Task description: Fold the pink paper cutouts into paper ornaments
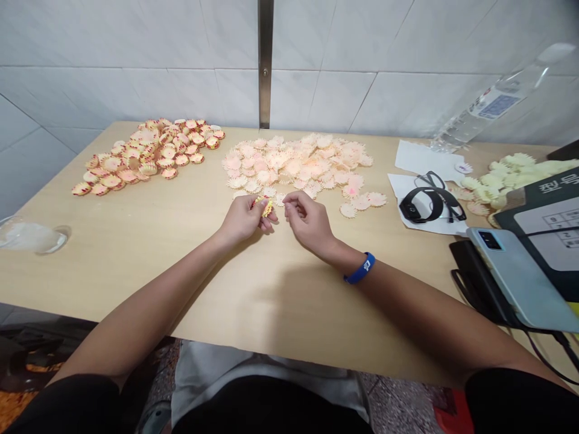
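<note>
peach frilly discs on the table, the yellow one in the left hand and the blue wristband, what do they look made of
The peach discs look like thin matte paper or fine foam, going by their crimped, scalloped edges; hard to be sure. The yellow disc in the left hand seems similar, though fingers hide much of it. The blue wristband looks like smooth moulded silicone, with a soft sheen.

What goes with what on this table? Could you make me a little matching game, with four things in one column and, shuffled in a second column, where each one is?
Things:
1. The left hand
2. The blue wristband
3. The black band
4. The pale peach ruffled discs

Places:
A. On a sheet of white paper
B. Heaped on the table, beyond the hands
C. Around the right wrist
D. Holding a small yellow ruffled piece

Pairs: 1-D, 2-C, 3-A, 4-B
</note>
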Available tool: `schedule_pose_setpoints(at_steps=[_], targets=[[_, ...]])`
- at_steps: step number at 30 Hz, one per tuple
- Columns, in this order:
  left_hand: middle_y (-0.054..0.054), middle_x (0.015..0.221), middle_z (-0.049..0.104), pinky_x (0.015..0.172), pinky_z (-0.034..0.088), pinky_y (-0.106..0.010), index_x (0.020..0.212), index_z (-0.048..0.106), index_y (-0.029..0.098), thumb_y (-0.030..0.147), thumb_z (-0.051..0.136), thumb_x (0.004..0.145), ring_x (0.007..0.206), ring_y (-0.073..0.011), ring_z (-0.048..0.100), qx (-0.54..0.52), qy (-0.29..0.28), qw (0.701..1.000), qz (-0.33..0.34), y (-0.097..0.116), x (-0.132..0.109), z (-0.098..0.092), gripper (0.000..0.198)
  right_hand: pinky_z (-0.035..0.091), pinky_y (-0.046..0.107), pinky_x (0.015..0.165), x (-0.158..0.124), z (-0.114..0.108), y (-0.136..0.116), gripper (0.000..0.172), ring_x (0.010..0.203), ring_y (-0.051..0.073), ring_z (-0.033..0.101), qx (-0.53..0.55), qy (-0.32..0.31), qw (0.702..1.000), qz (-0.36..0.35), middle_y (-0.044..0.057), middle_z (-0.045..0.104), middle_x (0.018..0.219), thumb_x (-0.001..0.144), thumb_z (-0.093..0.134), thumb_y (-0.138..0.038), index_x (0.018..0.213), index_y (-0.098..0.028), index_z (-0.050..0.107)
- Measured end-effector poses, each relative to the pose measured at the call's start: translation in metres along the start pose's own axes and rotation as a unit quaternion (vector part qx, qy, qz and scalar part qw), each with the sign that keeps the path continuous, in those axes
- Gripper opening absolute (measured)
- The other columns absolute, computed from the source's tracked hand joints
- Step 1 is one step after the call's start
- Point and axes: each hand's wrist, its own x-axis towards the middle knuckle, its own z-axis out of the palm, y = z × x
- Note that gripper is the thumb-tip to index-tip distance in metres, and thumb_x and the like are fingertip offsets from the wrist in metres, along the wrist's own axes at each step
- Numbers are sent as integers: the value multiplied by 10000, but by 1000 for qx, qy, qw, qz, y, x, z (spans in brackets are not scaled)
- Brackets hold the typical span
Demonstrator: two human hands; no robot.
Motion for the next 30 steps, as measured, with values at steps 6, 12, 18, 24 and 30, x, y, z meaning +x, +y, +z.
schedule_pose_setpoints(at_steps=[6,12,18,24,30], targets=[[-70,828,722,822,558,-330,803,620,125,231,721,762,715,-138,693,-116,21,993,-10,-4,3,3,152,399,262,577,3,0,5,119,594,126,519,24,-6,1000,17,-8,568,703,903,501,-312,927,-207,552],[-37,785,706,826,565,-355,878,669,131,260,866,567,782,-178,686,-151,27,988,-37,-3,1,2,390,412,259,592,0,0,-3,121,624,125,531,11,-9,1000,-10,5,602,750,903,520,-304,899,-202,585],[-53,867,717,803,547,-326,925,696,131,364,867,567,863,-203,664,-88,-10,996,24,2,-2,0,461,455,286,673,0,0,0,169,749,159,574,-54,-12,993,-105,45,656,878,905,528,-254,992,-213,667],[-76,906,727,820,513,-314,943,690,124,365,848,601,912,-223,664,-68,-45,995,60,-1,0,1,447,459,287,662,3,0,3,179,697,149,543,-82,-3,989,-120,30,615,833,894,597,-275,1047,-219,670],[-77,898,715,838,497,-313,950,687,115,281,816,653,907,-213,659,-120,-119,984,49,-3,0,3,364,448,286,631,5,-1,4,115,676,144,508,-105,-4,986,-126,24,577,845,852,655,-257,950,-209,618]])
